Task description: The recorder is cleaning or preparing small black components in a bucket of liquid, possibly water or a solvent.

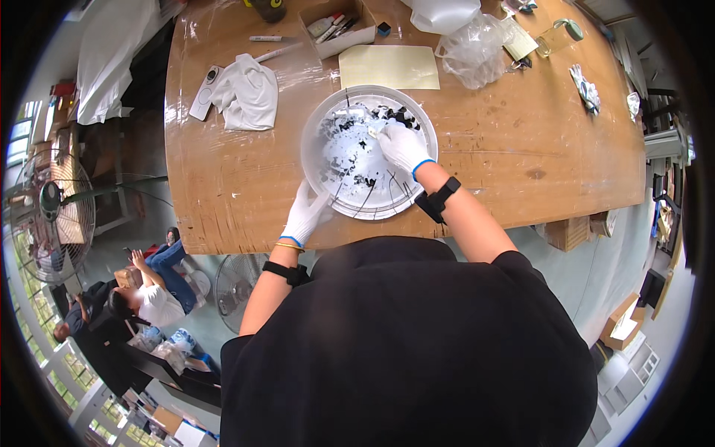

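A round, shallow, pale dish [427, 128] sits on the wooden table in front of me. Scattered over its bottom are black flakes [403, 117], several thin dark strips and a whitish, cloudy layer. My left hand [304, 214], in a white glove with a blue cuff, grips the dish's near left rim. Over the right half of the dish is my right hand [404, 149], gloved the same way, its fingers pinched together. A tiny pale piece shows at those fingertips, too small to name.
Beyond the dish lies a yellowish sheet [389, 67], with an open box of pens [339, 28] behind it. A white cloth [246, 93] and a phone [205, 92] are at the left. Plastic bags [473, 52] and a glove [585, 90] lie at the right. People sit left, near fans.
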Demonstrator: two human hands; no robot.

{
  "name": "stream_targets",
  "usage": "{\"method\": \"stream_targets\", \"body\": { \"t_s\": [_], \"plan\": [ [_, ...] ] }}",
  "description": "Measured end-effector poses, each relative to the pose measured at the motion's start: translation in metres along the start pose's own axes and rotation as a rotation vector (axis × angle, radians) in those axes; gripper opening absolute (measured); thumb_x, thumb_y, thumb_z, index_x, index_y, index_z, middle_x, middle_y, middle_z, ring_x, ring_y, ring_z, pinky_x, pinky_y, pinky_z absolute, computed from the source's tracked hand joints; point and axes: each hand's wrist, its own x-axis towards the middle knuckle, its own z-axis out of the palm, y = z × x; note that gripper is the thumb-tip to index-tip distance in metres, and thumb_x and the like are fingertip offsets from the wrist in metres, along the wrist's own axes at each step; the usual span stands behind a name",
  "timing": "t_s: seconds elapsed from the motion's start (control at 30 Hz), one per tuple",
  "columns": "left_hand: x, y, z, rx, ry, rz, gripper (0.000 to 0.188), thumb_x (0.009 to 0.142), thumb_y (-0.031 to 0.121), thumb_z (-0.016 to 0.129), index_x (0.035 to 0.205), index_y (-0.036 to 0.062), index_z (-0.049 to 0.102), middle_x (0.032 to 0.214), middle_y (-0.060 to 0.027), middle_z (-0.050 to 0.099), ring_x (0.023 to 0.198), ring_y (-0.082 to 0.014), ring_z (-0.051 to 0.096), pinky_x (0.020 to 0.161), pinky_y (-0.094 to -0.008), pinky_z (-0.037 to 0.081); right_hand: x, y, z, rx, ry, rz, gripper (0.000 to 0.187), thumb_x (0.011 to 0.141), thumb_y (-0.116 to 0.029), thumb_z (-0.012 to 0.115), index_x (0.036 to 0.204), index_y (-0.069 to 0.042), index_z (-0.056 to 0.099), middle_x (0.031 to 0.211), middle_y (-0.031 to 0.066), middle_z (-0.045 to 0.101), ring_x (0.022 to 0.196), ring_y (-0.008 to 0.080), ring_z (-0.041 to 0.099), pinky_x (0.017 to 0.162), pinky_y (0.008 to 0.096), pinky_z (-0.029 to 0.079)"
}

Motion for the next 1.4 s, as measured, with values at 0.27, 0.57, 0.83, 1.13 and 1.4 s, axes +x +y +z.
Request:
{"method": "stream_targets", "body": {
  "t_s": [0.27,0.57,0.83,1.13,1.4],
  "plan": [
    [-0.005,0.011,0.024,0.078,0.103,0.016,0.062,0.095,0.016,0.046,0.146,0.0192,0.011,0.073,-0.014,0.062,0.049,-0.0204,0.061,0.044,-0.0307,0.054,0.022,-0.017,0.011,-0.085,0.124,-0.076,0.038,0.087,-0.03,0.047,0.09,0.002,0.066,0.095,0.0277,0.063,0.093,0.0417,0.062,0.086,0.0458,0.047],
    [-0.004,0.008,0.036,0.05,0.194,0.011,0.062,0.092,0.008,0.038,0.147,0.017,0.01,0.067,-0.0144,0.059,0.043,-0.021,0.058,0.038,-0.0333,0.052,0.036,-0.025,0.032,-0.117,0.05,-0.038,0.038,0.085,-0.027,0.043,0.092,0.002,0.067,0.097,0.0296,0.063,0.095,0.0421,0.061,0.089,0.0466,0.047],
    [-0.003,0.005,0.036,0.095,0.23,0.078,0.063,0.09,0.005,0.037,0.146,0.0153,0.012,0.078,-0.0169,0.062,0.042,-0.0207,0.058,0.037,-0.033,0.051,0.041,-0.029,0.036,-0.152,0.052,-0.074,0.039,0.084,-0.025,0.042,0.091,0.005,0.066,0.097,0.03,0.063,0.094,0.0418,0.062,0.088,0.0478,0.047],
    [-0.004,0.01,0.043,0.045,0.261,0.03,0.064,0.091,0.006,0.036,0.148,0.0177,0.008,0.08,-0.0179,0.062,0.042,-0.0212,0.058,0.037,-0.0337,0.052,0.055,-0.017,0.039,-0.162,0.091,-0.081,0.036,0.083,-0.023,0.045,0.091,0.004,0.067,0.096,0.0307,0.063,0.093,0.0438,0.062,0.087,0.0469,0.049],
    [-0.003,0.008,0.042,0.011,0.24,0.007,0.066,0.091,0.004,0.036,0.148,0.0189,0.007,0.08,-0.0174,0.062,0.042,-0.0207,0.058,0.037,-0.0337,0.052,0.057,-0.033,0.044,-0.106,0.139,-0.113,0.039,0.083,-0.028,0.047,0.09,0.004,0.067,0.09,0.0301,0.063,0.088,0.0432,0.062,0.083,0.0466,0.048]
  ]
}}
